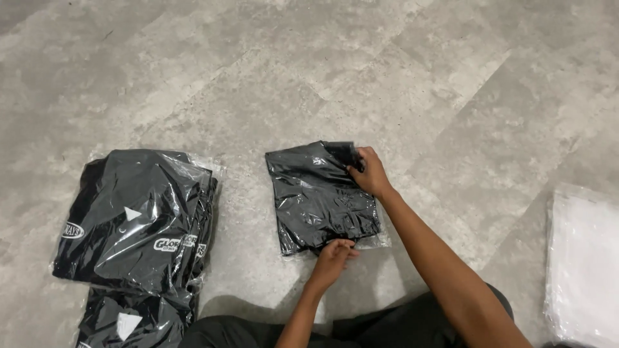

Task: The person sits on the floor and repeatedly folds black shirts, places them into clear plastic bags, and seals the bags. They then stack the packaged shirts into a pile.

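A folded black garment in a clear plastic bag (319, 196) lies on the grey floor in front of me. My right hand (369, 171) grips the bag's far right corner, fingers closed on the plastic and cloth. My left hand (334, 255) pinches the near edge of the same bag at its middle. The bag lies flat, slightly crumpled, with glare on the plastic.
A stack of bagged black garments (138, 216) with white prints lies to the left, another bagged one (132, 319) partly under it near my knee. A pile of clear empty plastic bags (583, 264) sits at the right edge. Grey tiled floor (322, 77) stretches beyond.
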